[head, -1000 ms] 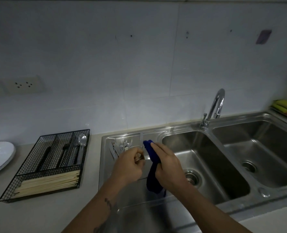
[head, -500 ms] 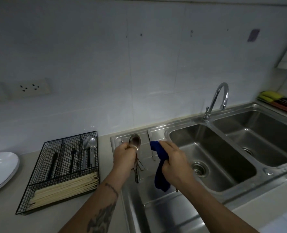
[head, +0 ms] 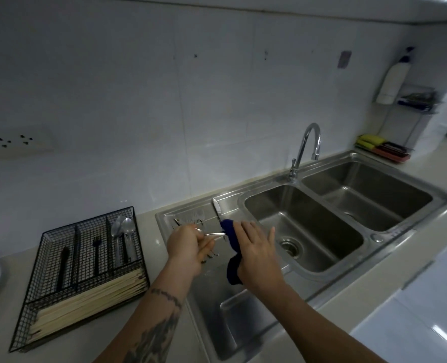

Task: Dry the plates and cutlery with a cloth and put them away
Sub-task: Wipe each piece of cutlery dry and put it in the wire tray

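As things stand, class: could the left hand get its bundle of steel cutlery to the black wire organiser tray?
Probably yes: the left hand holds the cutlery beside the tray, with bare counter between.

White tiled wall, steel sink, dim light

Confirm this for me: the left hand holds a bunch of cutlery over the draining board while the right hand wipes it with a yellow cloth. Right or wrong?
Wrong in one respect: the cloth is dark blue, not yellow, as the head view shows. The rest stands: the left hand holds the bunch of cutlery over the draining board while the right hand wipes it with the cloth.
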A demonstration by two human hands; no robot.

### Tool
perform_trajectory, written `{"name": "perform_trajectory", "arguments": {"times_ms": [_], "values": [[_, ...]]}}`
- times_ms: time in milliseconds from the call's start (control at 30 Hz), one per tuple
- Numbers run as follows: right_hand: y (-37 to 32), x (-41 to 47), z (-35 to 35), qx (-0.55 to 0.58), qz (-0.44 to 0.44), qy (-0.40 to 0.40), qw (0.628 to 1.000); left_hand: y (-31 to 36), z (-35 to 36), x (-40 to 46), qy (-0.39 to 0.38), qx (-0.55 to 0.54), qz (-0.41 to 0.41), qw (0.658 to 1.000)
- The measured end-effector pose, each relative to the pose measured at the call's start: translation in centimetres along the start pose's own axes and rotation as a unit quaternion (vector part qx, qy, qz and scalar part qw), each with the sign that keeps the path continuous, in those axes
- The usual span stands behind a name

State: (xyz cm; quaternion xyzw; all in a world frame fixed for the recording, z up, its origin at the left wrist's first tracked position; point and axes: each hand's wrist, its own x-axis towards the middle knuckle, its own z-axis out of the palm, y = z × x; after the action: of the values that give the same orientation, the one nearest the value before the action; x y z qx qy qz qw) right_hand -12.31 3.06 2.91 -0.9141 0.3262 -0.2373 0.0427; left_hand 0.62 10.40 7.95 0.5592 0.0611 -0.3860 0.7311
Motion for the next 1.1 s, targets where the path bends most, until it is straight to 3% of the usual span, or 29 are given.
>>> {"name": "perform_trajectory", "arguments": {"times_ms": [100,233,367,467,533,633,733,800,933,1100], "values": [[0.9,-0.6,-0.9,-0.003,0.013,-0.008,1.0,-0.4,-0.3,-0.8,-0.017,0.004,-0.018,1.0],[0.5,-0.8,-1.8,-0.019,-0.065,0.005,0.998,-0.4,0.6,-1.8,-0.066,-0.011,-0.061,0.996],[2.6,-0.7,-2.4,0.044,-0.027,0.009,0.999,-0.7,0.9,-2.0,-0.124,-0.008,-0.071,0.99],[3.0,-0.6,-2.5,0.061,-0.005,0.032,0.998,-1.0,0.9,-2.1,-0.21,0.018,-0.042,0.977],[3.1,-0.2,-2.6,0.051,0.004,0.055,0.997,-1.0,0.8,-1.8,-0.228,0.046,0.002,0.972],[2.4,0.2,-3.1,0.028,-0.002,0.066,0.997,-1.1,1.0,-1.5,-0.181,0.064,0.055,0.98],[0.8,-0.3,-3.1,0.016,-0.064,0.05,0.997,-1.1,1.0,-1.3,-0.117,0.06,0.07,0.989],[0.7,-1.0,-2.2,-0.011,-0.104,0.034,0.994,-1.1,0.4,-0.7,-0.073,0.052,0.052,0.995],[2.5,-1.4,-1.1,-0.043,-0.071,0.006,0.997,-1.4,-1.3,0.4,-0.014,0.046,0.013,0.999],[-0.5,-0.8,-0.5,-0.037,-0.142,-0.006,0.989,-1.0,-1.7,0.8,-0.005,0.011,-0.007,1.0]]}}
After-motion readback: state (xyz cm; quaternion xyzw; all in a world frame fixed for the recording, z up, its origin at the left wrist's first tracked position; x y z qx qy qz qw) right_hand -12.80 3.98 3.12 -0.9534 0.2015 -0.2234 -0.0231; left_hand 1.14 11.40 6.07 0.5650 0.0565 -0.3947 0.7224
